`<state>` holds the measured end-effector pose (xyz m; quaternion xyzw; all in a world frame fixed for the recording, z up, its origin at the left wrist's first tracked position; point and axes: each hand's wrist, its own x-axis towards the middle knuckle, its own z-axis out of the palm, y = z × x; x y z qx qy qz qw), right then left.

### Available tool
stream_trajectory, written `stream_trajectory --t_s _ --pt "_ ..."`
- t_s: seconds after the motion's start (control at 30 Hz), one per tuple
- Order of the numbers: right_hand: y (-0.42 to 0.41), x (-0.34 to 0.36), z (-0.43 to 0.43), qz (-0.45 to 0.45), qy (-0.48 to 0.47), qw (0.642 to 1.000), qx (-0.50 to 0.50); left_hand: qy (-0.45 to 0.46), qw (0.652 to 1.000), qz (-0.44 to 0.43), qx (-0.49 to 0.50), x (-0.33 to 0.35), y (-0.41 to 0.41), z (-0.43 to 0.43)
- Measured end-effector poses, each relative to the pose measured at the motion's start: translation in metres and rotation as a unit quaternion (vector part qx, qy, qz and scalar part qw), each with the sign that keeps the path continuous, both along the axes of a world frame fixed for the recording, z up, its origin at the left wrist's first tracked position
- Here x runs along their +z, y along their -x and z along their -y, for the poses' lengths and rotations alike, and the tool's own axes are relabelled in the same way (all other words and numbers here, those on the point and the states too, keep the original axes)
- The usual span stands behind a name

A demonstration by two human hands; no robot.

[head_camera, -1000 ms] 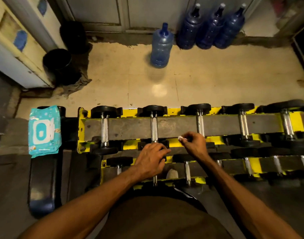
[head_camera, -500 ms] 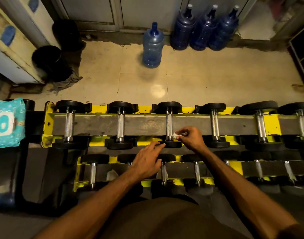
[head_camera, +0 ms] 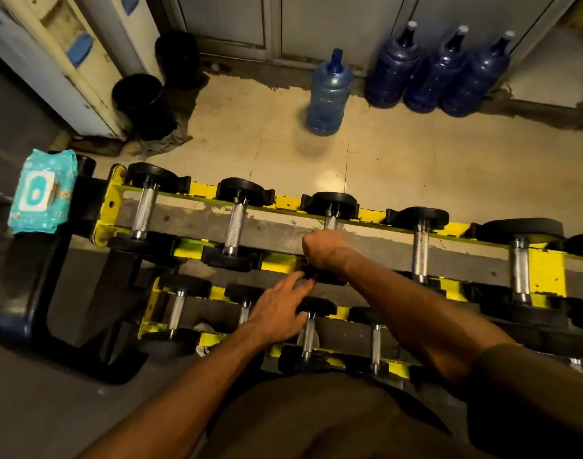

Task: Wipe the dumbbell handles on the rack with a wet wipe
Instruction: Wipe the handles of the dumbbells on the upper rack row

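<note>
A yellow two-tier rack point(head_camera: 545, 270) holds several black-headed dumbbells with chrome handles. My right hand point(head_camera: 323, 248) is curled in a fist round the handle of the third top-row dumbbell point(head_camera: 330, 222); only the handle's far end shows. The wet wipe is hidden inside that fist. My left hand point(head_camera: 277, 313) lies open over the lower tier, its straight fingers reaching the near black head point(head_camera: 326, 278) of that same dumbbell. A teal wet wipe pack point(head_camera: 38, 193) lies to the left of the rack.
The wipe pack rests on a black padded bench point(head_camera: 28, 279) at the rack's left end. Beyond the rack, a blue water jug point(head_camera: 328, 94) stands alone on the tiled floor, three more point(head_camera: 435, 71) line the wall, and two black bins point(head_camera: 141, 104) stand by a white cabinet.
My right hand went from pinching the wipe beside the third top dumbbell's handle to closing round that handle. The left hand stays stretched toward the near head. The view shifted and tilted.
</note>
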<state>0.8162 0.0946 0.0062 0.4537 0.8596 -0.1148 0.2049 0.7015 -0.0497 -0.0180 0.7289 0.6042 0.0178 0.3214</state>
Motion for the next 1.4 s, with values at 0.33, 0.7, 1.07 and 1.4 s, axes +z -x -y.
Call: stream_trajectory --t_s 0.33,0.7,1.07,1.4 --pt "-0.065 -0.01 0.016 -0.215 0.071 0.953 -0.204 -0.001 1.0 0.002 -0.007 0.005 0.003 -0.003" --pt "-0.066 -0.043 0.008 -0.27 0.219 0.802 -0.486 -0.06 0.998 -0.003 -0.031 0.007 0.005 -0.026" --pt "-0.096 -0.023 0.006 -0.316 0.299 0.768 -0.471 -0.058 0.996 0.061 -0.003 0.002 0.009 -0.029" --pt "-0.081 -0.041 0.024 -0.368 0.178 0.817 -0.406 -0.063 0.996 0.055 0.019 0.001 0.003 -0.027"
